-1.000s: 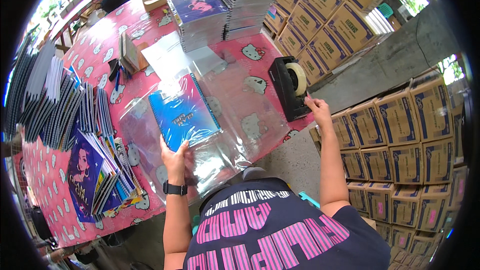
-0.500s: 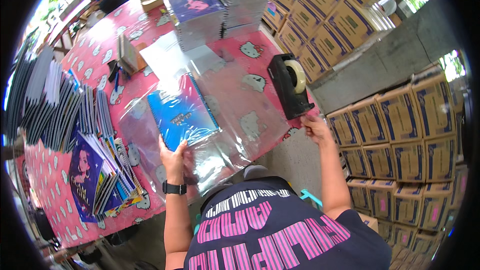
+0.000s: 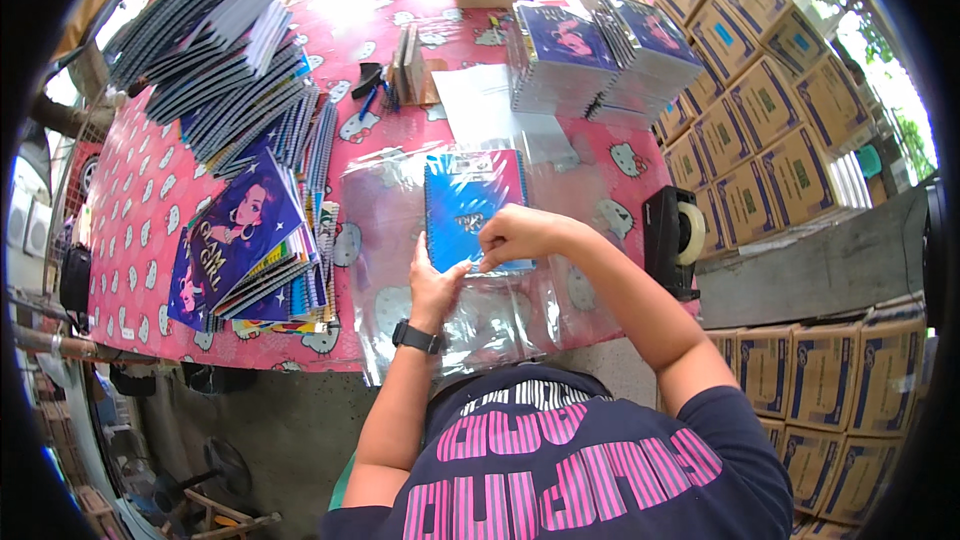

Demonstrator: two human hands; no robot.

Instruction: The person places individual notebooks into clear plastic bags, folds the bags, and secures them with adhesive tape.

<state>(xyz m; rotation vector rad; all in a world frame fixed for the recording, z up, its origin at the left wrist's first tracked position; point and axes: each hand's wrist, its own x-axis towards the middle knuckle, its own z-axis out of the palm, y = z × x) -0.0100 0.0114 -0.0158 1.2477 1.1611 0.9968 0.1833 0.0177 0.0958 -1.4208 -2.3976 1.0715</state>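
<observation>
A blue and pink spiral notebook (image 3: 462, 202) lies on the table, covered by shiny clear plastic film (image 3: 400, 310) that spreads out around it. My left hand (image 3: 437, 285) grips the notebook's lower left corner through the film, thumb over the near edge. Just right of that thumb, my right hand (image 3: 520, 236) is pinched closed over the notebook's lower part. Whatever is between its fingertips is too small to make out. To the right stands a black tape dispenser (image 3: 668, 240) with a roll of tape (image 3: 690, 233).
Spiral notebooks (image 3: 235, 230) lie in a leaning heap on the left. Two notebook stacks (image 3: 570, 45) stand at the back right. White sheets (image 3: 485, 105) lie beyond the film. Cardboard boxes (image 3: 750, 200) are piled right of the pink patterned table (image 3: 140, 240).
My right hand has moved left from the tape dispenser to the notebook's near edge, beside my left thumb. My left hand stays at the notebook's corner. The view has turned.
</observation>
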